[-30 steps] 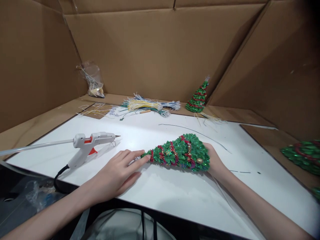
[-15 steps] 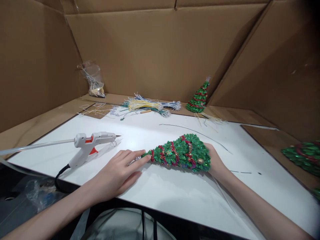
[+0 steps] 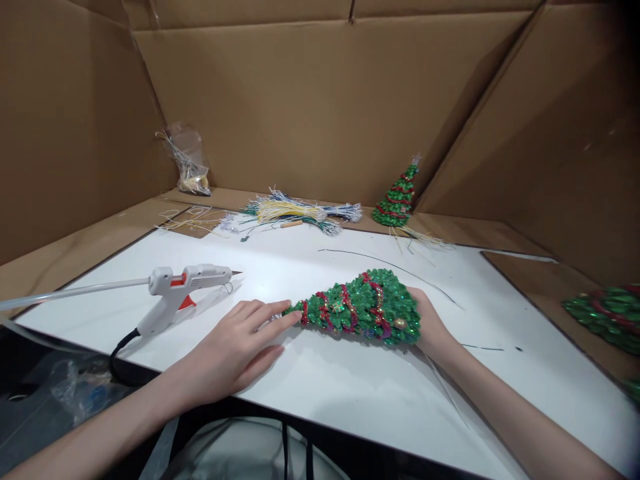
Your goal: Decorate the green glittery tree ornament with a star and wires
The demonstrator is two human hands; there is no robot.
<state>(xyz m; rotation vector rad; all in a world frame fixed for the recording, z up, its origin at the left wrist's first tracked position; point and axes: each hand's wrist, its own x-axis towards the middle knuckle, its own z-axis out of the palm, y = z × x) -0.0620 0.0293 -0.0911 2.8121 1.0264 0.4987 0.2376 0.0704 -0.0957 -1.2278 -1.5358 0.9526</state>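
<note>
A green sequined Christmas tree (image 3: 357, 308) with red tinsel garlands and small ornaments lies on its side above the white board. Its narrow tip points left, and the wide base is at the right. My left hand (image 3: 250, 340) has its fingers around the tip, the index finger lying on its near side and the thumb apart below. At the base, my right hand (image 3: 429, 317) holds the tree; its fingers are hidden behind or inside it. A pale thin strand (image 3: 445, 387) trails down near my right wrist.
A hot glue gun (image 3: 193, 283) with a long glue stick stands left. Bundled wires (image 3: 295, 208), a plastic bag (image 3: 190, 160) and a second tree (image 3: 397, 197) are at the back; another tree (image 3: 607, 317) lies right. A dark wire (image 3: 390, 261) crosses the white board (image 3: 330, 400). Cardboard walls (image 3: 300, 100) surround everything.
Almost nothing differs. Both hands keep their places on the tree, which has shifted only very slightly.
</note>
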